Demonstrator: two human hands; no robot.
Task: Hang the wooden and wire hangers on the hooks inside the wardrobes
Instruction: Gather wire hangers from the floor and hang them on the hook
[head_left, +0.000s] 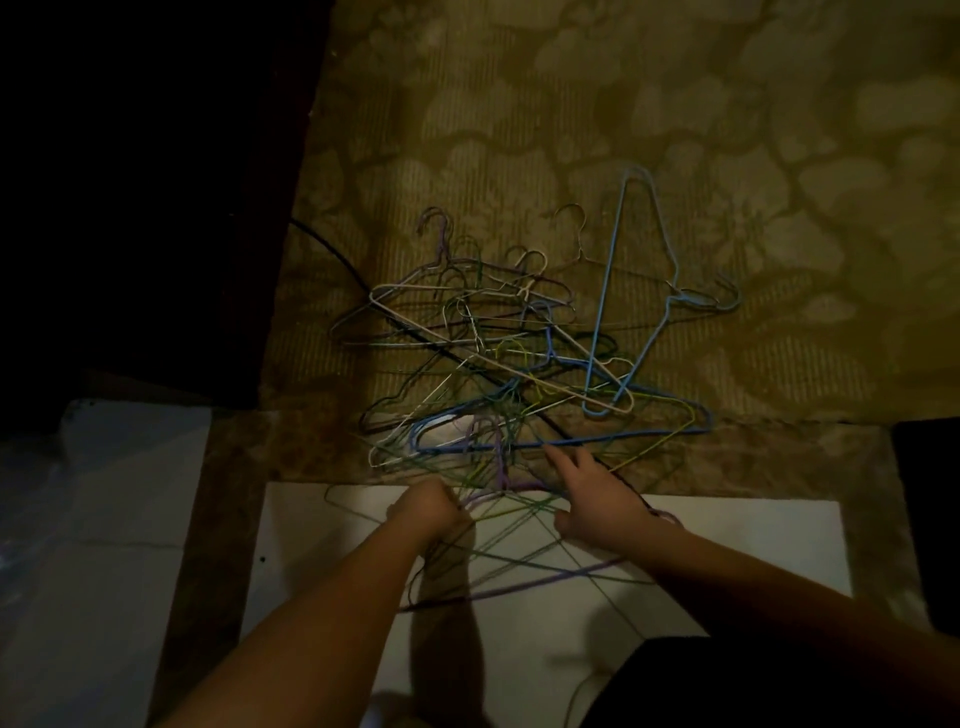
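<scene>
Gripping hanger bundle, left hand; right hand spread; tangled pile dim.

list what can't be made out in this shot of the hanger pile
Head view only:
- How many wire hangers there are: they overlap in a tangle in dim light.
- What the left hand holds: its curled fingers hide which hanger wires it grips.
- Whether the right hand touches a wire: its fingers are spread over the pile.
- The wardrobe and hooks: not identifiable; the upper left is black.
</scene>
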